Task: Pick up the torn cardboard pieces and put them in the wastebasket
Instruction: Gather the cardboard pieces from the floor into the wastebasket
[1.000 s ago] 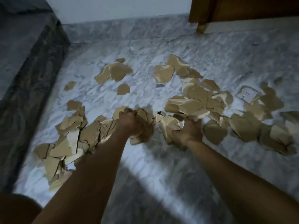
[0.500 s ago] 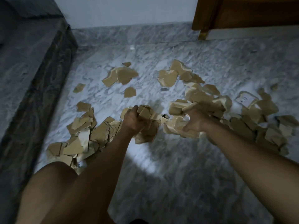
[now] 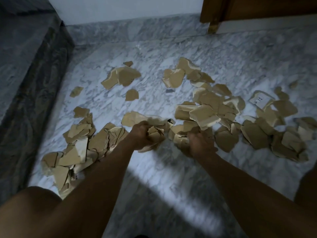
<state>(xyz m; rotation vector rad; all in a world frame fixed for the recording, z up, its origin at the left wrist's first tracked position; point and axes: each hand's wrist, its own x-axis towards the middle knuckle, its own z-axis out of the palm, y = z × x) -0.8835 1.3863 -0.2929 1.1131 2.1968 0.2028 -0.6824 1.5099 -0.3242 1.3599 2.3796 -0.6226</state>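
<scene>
Left hand (image 3: pixel 143 134) and right hand (image 3: pixel 199 143): fingers each clenched round torn cardboard pieces (image 3: pixel 204 114); remainder strewn over marble floor (image 3: pixel 171 169).

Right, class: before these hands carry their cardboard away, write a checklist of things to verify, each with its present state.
1. The left grip is curled round a cardboard bundle: ok.
2. The right grip is curled round a second bundle: ok.
3. Nothing hangs loose from either: cannot tell, blurred.
4. The wastebasket is in sight: not ok, not in view.
5. The marble floor is free of scattered pieces: not ok, many lie on both sides.
</scene>
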